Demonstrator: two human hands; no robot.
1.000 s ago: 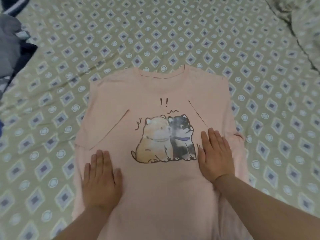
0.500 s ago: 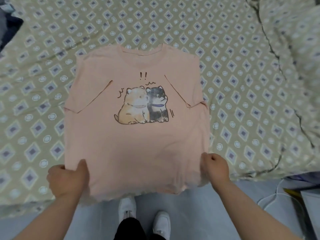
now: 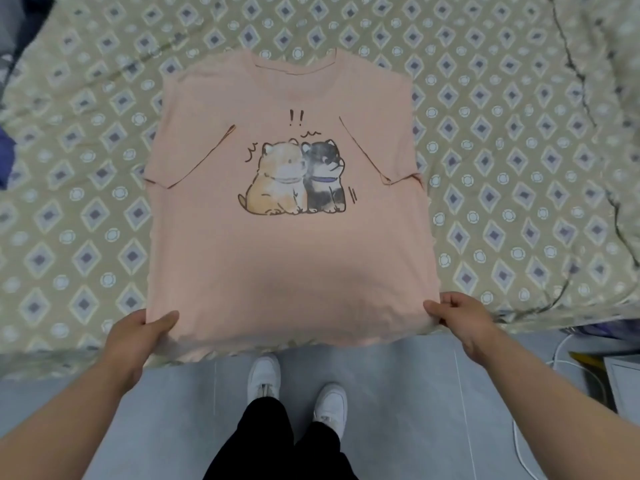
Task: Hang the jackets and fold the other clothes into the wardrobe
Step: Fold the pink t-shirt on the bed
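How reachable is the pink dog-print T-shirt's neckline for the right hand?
Probably yes, after letting go: the right hand grips the hem corner of the pink dog-print T-shirt; only flat fabric lies before its neckline.

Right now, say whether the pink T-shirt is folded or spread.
Mostly spread: the pink T-shirt lies full length on the bed; only its sleeves are folded in. The left hand and right hand grip its hem corners.

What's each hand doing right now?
Left hand: closed, pinching the pink T-shirt at its bottom-left corner.
Right hand: closed, pinching its bottom-right corner.
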